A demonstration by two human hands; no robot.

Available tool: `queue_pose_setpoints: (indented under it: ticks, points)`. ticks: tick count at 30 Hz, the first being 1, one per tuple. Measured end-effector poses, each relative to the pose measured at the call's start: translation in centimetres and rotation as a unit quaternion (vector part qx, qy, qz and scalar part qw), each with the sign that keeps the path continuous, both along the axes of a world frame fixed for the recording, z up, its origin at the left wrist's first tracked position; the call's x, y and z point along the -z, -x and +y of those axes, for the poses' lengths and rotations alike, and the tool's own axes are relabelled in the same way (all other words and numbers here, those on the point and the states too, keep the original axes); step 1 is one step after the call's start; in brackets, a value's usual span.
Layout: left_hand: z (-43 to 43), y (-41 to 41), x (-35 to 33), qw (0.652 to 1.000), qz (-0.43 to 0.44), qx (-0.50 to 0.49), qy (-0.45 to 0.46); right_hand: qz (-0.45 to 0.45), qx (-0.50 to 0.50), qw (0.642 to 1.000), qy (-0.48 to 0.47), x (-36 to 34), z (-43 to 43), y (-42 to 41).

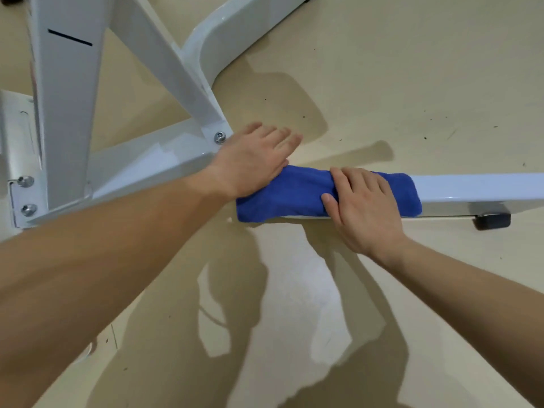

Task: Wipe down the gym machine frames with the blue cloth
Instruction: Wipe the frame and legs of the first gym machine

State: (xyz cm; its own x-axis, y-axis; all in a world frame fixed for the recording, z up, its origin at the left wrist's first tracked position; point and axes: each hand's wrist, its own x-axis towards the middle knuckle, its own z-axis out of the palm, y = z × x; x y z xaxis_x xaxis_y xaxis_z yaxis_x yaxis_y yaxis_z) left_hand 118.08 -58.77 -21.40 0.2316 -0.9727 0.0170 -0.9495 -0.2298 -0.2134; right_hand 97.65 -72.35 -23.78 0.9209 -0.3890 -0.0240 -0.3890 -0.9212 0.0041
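A folded blue cloth (297, 192) lies draped over a low white frame bar (477, 189) of the gym machine, close to the floor. My right hand (362, 207) lies flat on the cloth's right half, fingers straight and pressing down, thumb along its front side. My left hand (253, 160) rests on the bar at the cloth's left end, fingers straight and reaching out past the bar over the floor. Left of it the bar meets slanted white frame struts (164, 69) at a bolted joint (220, 137).
A wide white upright (67, 92) and a bracket with bolts (26, 195) stand at the left. A black rubber foot (491, 220) sits under the bar at the right. The floor (382, 83) is glossy beige with small dark specks.
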Motion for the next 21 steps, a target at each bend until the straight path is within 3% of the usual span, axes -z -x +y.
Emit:
queue_pose_setpoints:
  ticks: [3, 8, 11, 15, 21]
  points:
    - [0.9, 5.5, 2.3, 0.986, 0.074, -0.01, 0.151, -0.022, 0.069, 0.997, 0.018, 0.5, 1.4, 0.7]
    - [1.2, 7.4, 3.7, 0.968, 0.203, -0.108, 0.105, -0.027, 0.007, 0.999, -0.035, 0.1, -1.6, -0.7]
    - [0.9, 3.9, 3.0, 0.98, 0.176, -0.072, 0.054, -0.007, -0.015, 1.0, -0.016, 0.4, -1.3, -2.3]
    - [3.5, 0.3, 3.9, 0.986, 0.133, 0.009, 0.096, -0.016, 0.011, 1.0, 0.021, 0.9, 3.8, -4.9]
    - [1.9, 4.9, 5.1, 0.976, 0.086, -0.101, 0.17, -0.051, -0.05, 0.997, 0.029, 1.3, 1.1, -3.0]
